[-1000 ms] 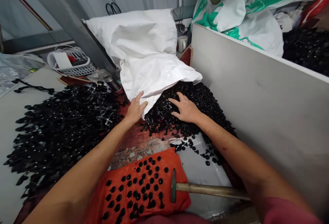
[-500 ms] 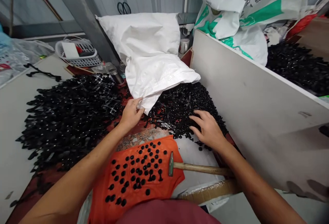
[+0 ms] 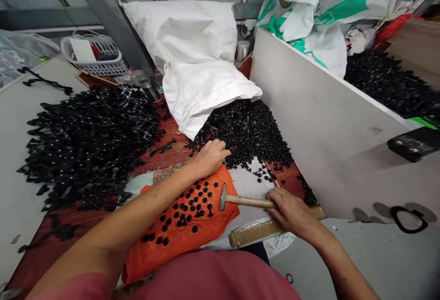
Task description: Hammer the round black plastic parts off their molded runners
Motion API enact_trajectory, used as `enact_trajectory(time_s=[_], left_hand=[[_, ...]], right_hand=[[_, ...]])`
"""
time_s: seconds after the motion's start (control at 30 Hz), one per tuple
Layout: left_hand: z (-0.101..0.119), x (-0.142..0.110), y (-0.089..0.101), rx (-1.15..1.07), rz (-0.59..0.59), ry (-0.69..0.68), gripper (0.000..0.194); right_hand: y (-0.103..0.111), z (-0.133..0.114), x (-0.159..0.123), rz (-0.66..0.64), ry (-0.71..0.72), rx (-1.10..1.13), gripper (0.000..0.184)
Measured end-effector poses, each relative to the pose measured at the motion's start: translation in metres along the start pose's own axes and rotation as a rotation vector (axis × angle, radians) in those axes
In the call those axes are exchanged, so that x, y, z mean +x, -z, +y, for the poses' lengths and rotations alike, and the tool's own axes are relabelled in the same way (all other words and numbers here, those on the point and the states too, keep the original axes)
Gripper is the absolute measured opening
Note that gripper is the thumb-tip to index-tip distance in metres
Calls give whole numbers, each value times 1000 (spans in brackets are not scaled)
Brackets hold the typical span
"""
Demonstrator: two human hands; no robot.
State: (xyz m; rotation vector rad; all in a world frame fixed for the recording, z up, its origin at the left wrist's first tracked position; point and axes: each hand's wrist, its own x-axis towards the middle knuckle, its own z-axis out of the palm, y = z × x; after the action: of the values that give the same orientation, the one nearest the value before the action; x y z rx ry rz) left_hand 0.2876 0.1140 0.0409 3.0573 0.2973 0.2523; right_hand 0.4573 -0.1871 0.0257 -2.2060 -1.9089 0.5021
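Observation:
My right hand (image 3: 291, 209) is wrapped round the end of the wooden handle of a hammer (image 3: 252, 202). The hammer's head rests over the right part of an orange cloth (image 3: 215, 233). Many small black round-headed pieces (image 3: 185, 208) lie scattered on that cloth. My left hand (image 3: 210, 157) is closed, fingers curled, at the near edge of a heap of small black parts (image 3: 256, 130), just above the cloth. Whatever its fingers hold is hidden. Behind it, the mouth of a white woven sack (image 3: 209, 86) lies over the heap.
A big pile of black strap-like parts (image 3: 89, 148) lies on the left. A tall pale board (image 3: 330, 125) walls off the right side, with another black heap (image 3: 388, 84) beyond. At the back stand a plastic basket (image 3: 94, 57), a metal flask (image 3: 147, 86) and a mug (image 3: 242, 50).
My left hand has left the sack's corner and moved right and down to the heap's edge, closing. My right hand has come down from the heap and taken hold of the hammer handle.

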Motion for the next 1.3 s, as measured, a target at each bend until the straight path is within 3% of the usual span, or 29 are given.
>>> enact_trajectory(time_s=[0.1, 0.17, 0.27, 0.4, 0.5, 0.57, 0.67, 0.77, 0.87, 1.0, 1.1, 1.23, 1.3], left_hand=[[3, 11, -6, 63, -53, -74, 23], [-1, 14, -7, 18, -24, -72, 20], [-10, 16, 2, -183, 180, 61, 15], [-19, 8, 33, -574, 545, 373, 15], [-12, -15, 62, -983, 598, 593, 24], [0, -40, 77, -1277, 581, 691, 31], [23, -80, 85, -1591, 546, 755, 40], [41, -113, 83, -1788, 546, 734, 39], [55, -137, 81, -1838, 547, 759, 35], [64, -160, 80, -1778, 603, 836, 41], [66, -171, 77, -1747, 762, 856, 56], [67, -179, 69, -1762, 1004, 946, 44], [68, -183, 66, -1786, 1051, 981, 43]], right_hand=[[3, 7, -11, -14, -72, 97, 7], [2, 11, -20, 7, -138, 180, 9], [-6, 12, -30, 112, -211, 382, 16], [-22, -4, -33, 198, -248, 841, 30], [-30, -24, -25, 149, -265, 1160, 34], [-29, -40, -14, 159, -297, 1228, 39], [-15, -68, 11, 201, -270, 1228, 40], [5, -105, 43, 187, -203, 1263, 38], [18, -141, 74, 137, -131, 1300, 36], [15, -181, 97, 18, -60, 1287, 35], [2, -204, 100, -75, 44, 1276, 33], [-13, -228, 101, -105, 93, 1206, 36], [-16, -234, 102, -108, 90, 1205, 32]])
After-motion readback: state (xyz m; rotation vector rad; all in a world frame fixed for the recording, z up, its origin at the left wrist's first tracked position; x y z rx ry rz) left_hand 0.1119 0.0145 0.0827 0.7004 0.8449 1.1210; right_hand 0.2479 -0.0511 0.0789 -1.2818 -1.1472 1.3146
